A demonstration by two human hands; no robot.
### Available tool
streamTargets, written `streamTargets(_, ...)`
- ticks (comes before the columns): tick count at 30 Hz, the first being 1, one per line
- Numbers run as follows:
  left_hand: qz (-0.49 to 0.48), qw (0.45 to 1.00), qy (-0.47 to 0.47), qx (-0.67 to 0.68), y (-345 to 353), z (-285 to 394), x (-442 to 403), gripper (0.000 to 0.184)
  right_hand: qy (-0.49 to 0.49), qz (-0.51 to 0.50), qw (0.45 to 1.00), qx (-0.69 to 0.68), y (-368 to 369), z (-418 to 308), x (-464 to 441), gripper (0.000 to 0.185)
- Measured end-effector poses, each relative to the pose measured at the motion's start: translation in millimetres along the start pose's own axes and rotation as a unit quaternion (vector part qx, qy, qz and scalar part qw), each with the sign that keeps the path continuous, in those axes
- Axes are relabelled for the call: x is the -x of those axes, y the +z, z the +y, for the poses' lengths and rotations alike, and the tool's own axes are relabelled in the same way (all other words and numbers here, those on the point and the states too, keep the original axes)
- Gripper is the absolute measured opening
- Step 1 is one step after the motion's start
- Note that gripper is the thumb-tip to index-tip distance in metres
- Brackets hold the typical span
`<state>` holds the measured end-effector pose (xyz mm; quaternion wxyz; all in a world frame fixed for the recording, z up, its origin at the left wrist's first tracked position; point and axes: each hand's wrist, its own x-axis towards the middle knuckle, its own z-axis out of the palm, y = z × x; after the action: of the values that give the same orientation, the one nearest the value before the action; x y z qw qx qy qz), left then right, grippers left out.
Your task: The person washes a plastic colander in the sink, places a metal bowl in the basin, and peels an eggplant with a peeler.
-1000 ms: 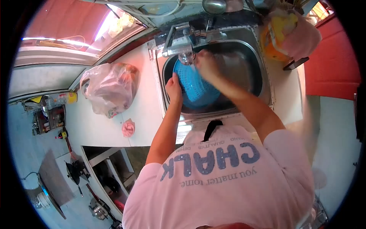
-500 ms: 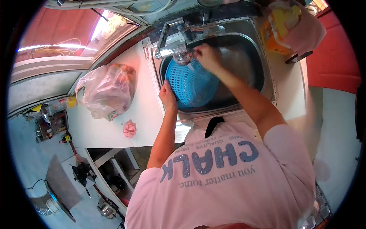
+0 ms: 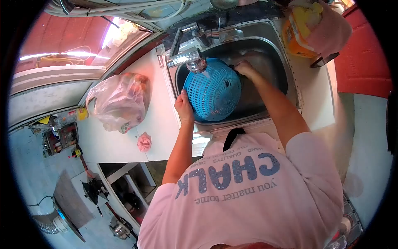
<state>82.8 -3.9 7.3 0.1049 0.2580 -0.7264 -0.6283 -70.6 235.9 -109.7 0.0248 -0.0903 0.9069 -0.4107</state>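
A blue plastic colander is tilted in the metal sink, below the chrome faucet. Its rounded, perforated side faces up, and a small dark spot shows on it. My left hand grips the colander's left edge, thumb upward. At the opposite side, my right hand is closed beside the upper right edge. Something dark shows by its fingertips, too small to name. Whether those fingers touch the colander is unclear.
On the white counter to the left lie a filled plastic bag and a small pink bundle. An orange-and-yellow container with a pink cloth stands right of the sink. A window is at upper left.
My right hand has moved right and slightly nearer, from the faucet to the colander's right side. The colander has turned, showing more of its rounded outside. My left hand keeps its hold.
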Motion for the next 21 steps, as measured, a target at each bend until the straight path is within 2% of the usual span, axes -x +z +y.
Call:
streamTargets(2,-0.022,0.999,0.009,-0.028,5.2,-8.1,-9.2,0.044,-0.001,-0.015,1.0,0.028,-0.5,8.2,-8.8,0.026)
streamTargets(4,-0.03,0.995,-0.01,-0.092,14.0,4.6,-12.7,0.044,0.036,-0.117,0.992,0.01,-35.3,-39.8,-26.7,0.026)
streamTargets(5,-0.034,0.992,-0.018,-0.122,20.7,10.3,-18.1,0.044,0.026,-0.123,0.992,0.018,-47.7,-70.3,-28.9,0.026)
streamTargets(7,-0.06,0.994,-0.028,-0.082,31.6,-0.9,-40.5,0.042,0.016,-0.134,0.991,0.004,-63.0,-135.1,-14.2,0.025)
streamTargets(8,-0.074,0.994,-0.044,-0.063,39.3,10.7,-43.8,0.04,-0.03,-0.094,0.993,0.065,-54.5,-152.8,-4.1,0.023)
streamTargets(9,-0.089,0.993,-0.06,-0.044,44.7,19.9,-47.6,0.039,-0.025,-0.012,0.999,0.034,-35.5,-160.6,9.6,0.024)
streamTargets(10,-0.085,0.986,-0.139,0.029,47.7,25.6,-52.3,0.037,-0.023,-0.059,0.992,0.111,-46.0,-192.6,24.2,0.023)
streamTargets(12,-0.077,0.938,-0.29,0.173,51.7,32.8,-63.1,0.035,-0.262,-0.034,0.951,0.158,-39.1,-190.7,65.1,0.021)
streamTargets(14,-0.197,0.857,-0.361,0.309,18.8,-30.1,-108.5,0.035,-0.278,0.009,0.954,0.11,-41.8,-184.5,88.4,0.019)
streamTargets(15,-0.151,0.849,-0.374,0.342,22.8,-23.9,-100.2,0.037,-0.284,0.029,0.954,0.086,-45.6,-178.5,95.1,0.019)
streamTargets(19,-0.021,0.826,-0.362,0.431,38.7,3.3,-57.6,0.043,-0.144,0.126,0.981,-0.016,-70.5,-156.8,92.8,0.02)
streamTargets(20,0.003,0.82,-0.354,0.449,40.2,7.4,-54.0,0.044,-0.094,0.119,0.988,-0.031,-68.3,-155.6,90.6,0.023)
streamTargets(21,0.009,0.819,-0.354,0.452,40.8,3.9,-54.3,0.044,-0.139,0.107,0.984,-0.013,-69.7,-160.8,93.2,0.022)
